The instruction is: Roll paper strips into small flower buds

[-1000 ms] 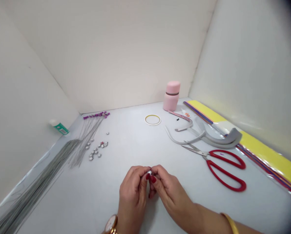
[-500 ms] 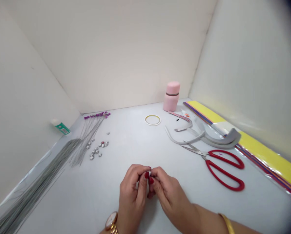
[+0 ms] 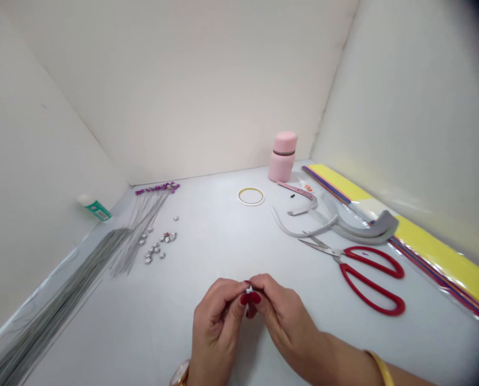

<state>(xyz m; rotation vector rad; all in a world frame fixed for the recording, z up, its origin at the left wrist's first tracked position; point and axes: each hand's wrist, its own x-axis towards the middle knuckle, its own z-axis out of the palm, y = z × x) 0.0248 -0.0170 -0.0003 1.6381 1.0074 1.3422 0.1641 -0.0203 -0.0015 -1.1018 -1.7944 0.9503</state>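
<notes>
On white tabletop (image 3: 207,230), we see long grey wire bundle (image 3: 60,297) at left, red-handled scissors (image 3: 340,257) at right. Near front, our left hand (image 3: 218,316) and right hand (image 3: 285,313) side by side, thumbs and forefingers closed, pinching between their tips one tiny silvery piece (image 3: 249,289), shape too small to tell.

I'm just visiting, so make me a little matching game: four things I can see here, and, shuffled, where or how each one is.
Things:
1. scissors
2. pink bottle
3. thin ring
4. small silvery piece

Places and looks:
A. standing upright near the back wall
B. pinched between the fingertips of the left hand and right hand
C. white and yellow, lying flat
D. red and silver, lying down

Pairs: 1-D, 2-A, 3-C, 4-B
</notes>
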